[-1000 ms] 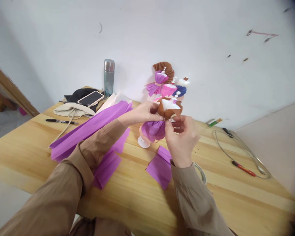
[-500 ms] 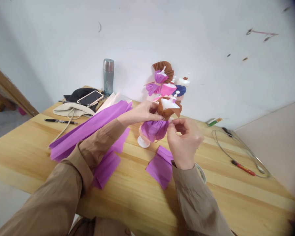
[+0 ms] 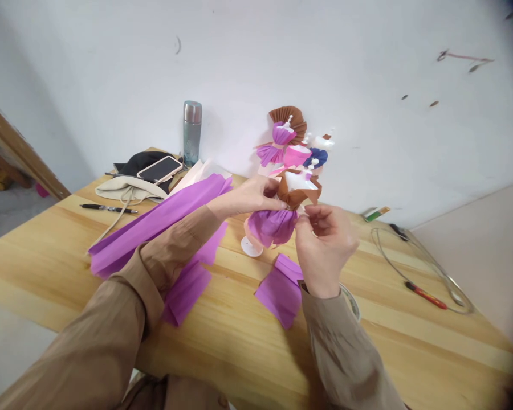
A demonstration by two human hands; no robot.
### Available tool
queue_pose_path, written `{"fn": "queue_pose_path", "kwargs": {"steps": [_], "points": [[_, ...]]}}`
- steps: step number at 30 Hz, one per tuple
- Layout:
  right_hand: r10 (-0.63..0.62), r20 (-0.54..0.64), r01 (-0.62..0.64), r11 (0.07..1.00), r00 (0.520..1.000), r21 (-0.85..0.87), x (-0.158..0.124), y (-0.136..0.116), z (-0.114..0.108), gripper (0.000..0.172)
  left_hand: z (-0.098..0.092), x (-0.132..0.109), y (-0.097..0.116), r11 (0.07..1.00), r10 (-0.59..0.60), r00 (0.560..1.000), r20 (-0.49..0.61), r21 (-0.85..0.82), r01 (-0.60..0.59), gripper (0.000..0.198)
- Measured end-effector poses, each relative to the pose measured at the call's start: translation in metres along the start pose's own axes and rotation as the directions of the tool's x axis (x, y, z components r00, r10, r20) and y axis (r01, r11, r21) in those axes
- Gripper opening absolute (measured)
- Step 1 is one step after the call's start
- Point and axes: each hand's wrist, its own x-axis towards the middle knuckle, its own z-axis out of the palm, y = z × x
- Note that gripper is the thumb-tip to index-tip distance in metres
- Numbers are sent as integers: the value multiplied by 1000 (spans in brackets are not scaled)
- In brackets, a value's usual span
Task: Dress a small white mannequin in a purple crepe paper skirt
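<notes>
A miniature dress form stands on a round white base point(image 3: 251, 246), wearing a brown crepe-paper bodice point(image 3: 291, 191) and a gathered purple paper skirt point(image 3: 276, 226). My left hand point(image 3: 256, 196) is closed around the waist from the left, thumb pressed where bodice meets skirt. On the other side of the waist, my right hand point(image 3: 327, 242) pinches thumb against forefinger. A small pale strip shows at those fingertips, partly hidden. Below lies a folded purple paper piece point(image 3: 280, 296) on the wooden table. A long purple crepe sheet point(image 3: 154, 228) and smaller purple pieces point(image 3: 188, 290) lie around my left forearm.
Several dressed miniature forms point(image 3: 297, 154) stand against the wall behind. At the left are a thermos point(image 3: 192, 134), a phone point(image 3: 159, 169) on a cloth bag, and a pen point(image 3: 108, 209). A cable point(image 3: 385, 262) and red-handled tool point(image 3: 425, 295) lie right. A round object point(image 3: 351, 302) peeks past my right wrist.
The whole view has shifted slightly. Both hands keep their grip at the waist, and my right fingertips sit slightly farther from the skirt.
</notes>
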Motion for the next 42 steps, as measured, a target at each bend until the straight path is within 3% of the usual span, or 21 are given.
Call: {"fn": "queue_pose_path", "kwargs": {"steps": [13, 28, 32, 37, 42], "points": [[-48, 73, 49, 999, 996, -11, -2, 1, -4, 10, -1, 1, -5, 999, 11, 1000, 22, -45, -10, 19], [139, 39, -142, 984, 990, 103, 0, 5, -4, 17, -2, 1, -5, 998, 0, 1000, 9, 60, 0, 22], [97, 50, -100, 993, 994, 61, 0, 9, -3, 11, -1, 1, -4, 998, -2, 1000, -4, 69, 2, 19], [78, 36, -80, 994, 996, 71, 0, 8, -2, 16, 0, 1, -3, 999, 20, 1000, -7, 37, -20, 17], [-6, 37, 6, 1000, 999, 4, 1, 5, -3, 5, -1, 2, -4, 1000, 9, 1000, 18, -12, -9, 19]]}}
